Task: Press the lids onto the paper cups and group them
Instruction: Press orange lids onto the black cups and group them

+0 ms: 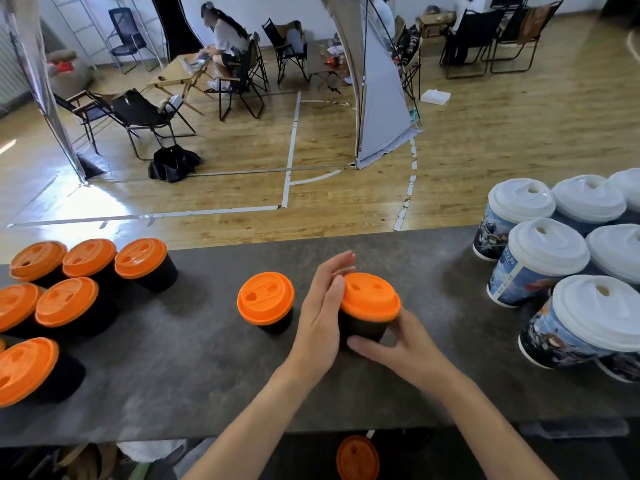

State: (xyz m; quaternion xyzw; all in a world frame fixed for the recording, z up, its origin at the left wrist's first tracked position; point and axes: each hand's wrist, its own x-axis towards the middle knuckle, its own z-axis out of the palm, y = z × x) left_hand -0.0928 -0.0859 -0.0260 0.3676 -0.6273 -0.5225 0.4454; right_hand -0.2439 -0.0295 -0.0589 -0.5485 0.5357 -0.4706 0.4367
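Nearest: spare lid, orange, below the counter edge; can't tell what it sits on.

Above it both forearms reach in over the edge. On the near side of the work, the right hand is wrapped round the lower body of the black cup, a proper clamp. Beside it the left hand is flat with straight fingers, laid against the cup's left side, thumb up near the rim of the orange lid (touching, not gripping). The cup stands mid-counter with the lid on top. Can't tell if the rim is snapped all round. My read: final seat check, then it joins the orange lot.

Just left of the left hand, not touching it, is a second cup, already lidded. Far left are the orange-lidded cups, bunched. Far right are the white-lidded cups, bunched.

Behind all that is wood floor and folding chairs, not relevant.

Risks:
- squeezing the paper wall too hard ovals the rim and the lid pops
- an off-centre push lifts the far edge
- a sweep left clips the second cup, which looks light and tippy
- the cup gets parked with the white set
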